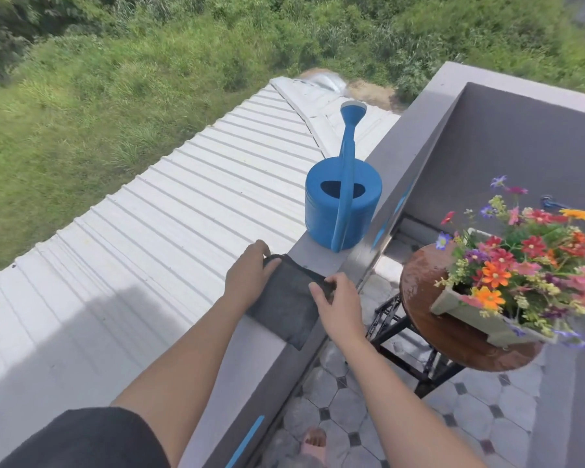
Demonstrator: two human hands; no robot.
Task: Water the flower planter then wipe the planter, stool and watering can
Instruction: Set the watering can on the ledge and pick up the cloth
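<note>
A dark grey cloth lies folded on top of the grey parapet wall. My left hand pinches its far left corner. Its far right corner is pinched by my right hand. Just beyond the cloth a blue watering can stands upright on the same wall, spout pointing away. To the right, a round brown stool with a wet top carries a grey-green planter full of red, orange, pink and purple flowers.
A white corrugated metal roof slopes away left of the wall, with grass beyond. The balcony floor has grey octagonal tiles; my sandalled foot stands on it. Grey balcony walls close the far right corner.
</note>
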